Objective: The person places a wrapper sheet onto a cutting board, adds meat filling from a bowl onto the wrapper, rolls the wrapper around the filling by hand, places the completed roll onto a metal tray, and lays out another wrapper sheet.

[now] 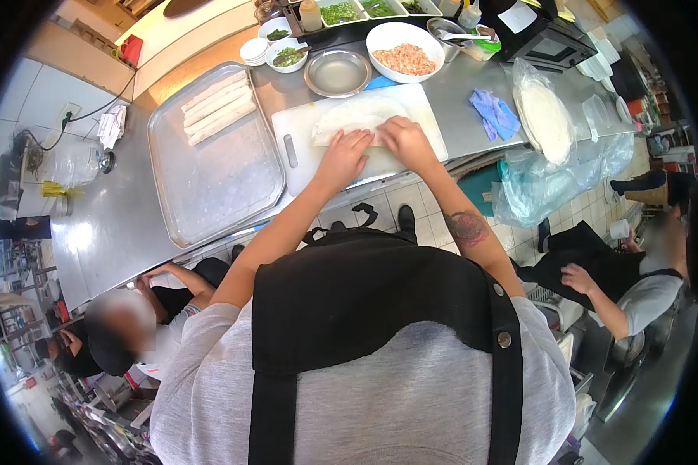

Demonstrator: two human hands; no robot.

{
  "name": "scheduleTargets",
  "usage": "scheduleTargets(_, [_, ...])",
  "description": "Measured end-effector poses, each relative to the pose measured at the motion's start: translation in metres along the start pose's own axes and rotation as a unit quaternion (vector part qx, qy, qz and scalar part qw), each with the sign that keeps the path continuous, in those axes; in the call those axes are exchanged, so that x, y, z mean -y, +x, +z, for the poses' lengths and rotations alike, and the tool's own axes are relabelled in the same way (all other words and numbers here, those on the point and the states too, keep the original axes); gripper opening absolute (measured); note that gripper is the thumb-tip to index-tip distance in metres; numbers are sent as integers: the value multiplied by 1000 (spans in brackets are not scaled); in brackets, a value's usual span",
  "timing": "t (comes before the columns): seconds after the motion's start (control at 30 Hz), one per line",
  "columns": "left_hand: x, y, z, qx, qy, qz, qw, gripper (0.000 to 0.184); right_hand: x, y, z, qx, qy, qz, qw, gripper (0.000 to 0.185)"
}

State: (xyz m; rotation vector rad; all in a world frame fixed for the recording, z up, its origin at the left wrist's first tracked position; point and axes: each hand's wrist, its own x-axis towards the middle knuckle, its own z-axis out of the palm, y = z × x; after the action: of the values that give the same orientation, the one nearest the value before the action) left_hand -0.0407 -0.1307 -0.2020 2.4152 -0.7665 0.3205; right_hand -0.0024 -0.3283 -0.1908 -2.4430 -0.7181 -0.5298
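A thin, pale round wrapper (349, 116) lies on the white cutting board (291, 124), its near edge under my fingers. My left hand (347, 155) grips that edge with its fingers close together. Just to the right, my right hand (406, 142) has curled fingers and pinches the same edge. Any filling under the fingers is hidden. Behind the board stands a white bowl (374, 40) of pinkish chopped filling (405, 59), beside a metal bowl (337, 74) with liquid.
To the left, a metal tray (217, 182) holds several pale rolls (219, 106). A bagged stack of wrappers (544, 116) and a blue cloth (495, 115) lie right. Small bowls of chopped greens (287, 56) stand at the back. People are nearby on both sides.
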Motion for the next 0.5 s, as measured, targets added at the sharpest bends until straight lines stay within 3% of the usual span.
scheduleTargets(0.07, [4,7,0,25,-9,-10,1000,46,3,-2,1,87,28,0,996,17])
scheduleTargets(0.33, [5,29,10,26,20,-46,998,24,-1,1,4,139,65,37,987,21])
scheduleTargets(0.5, [11,25,12,43,23,-68,996,21,1,1,1,156,79,61,983,21])
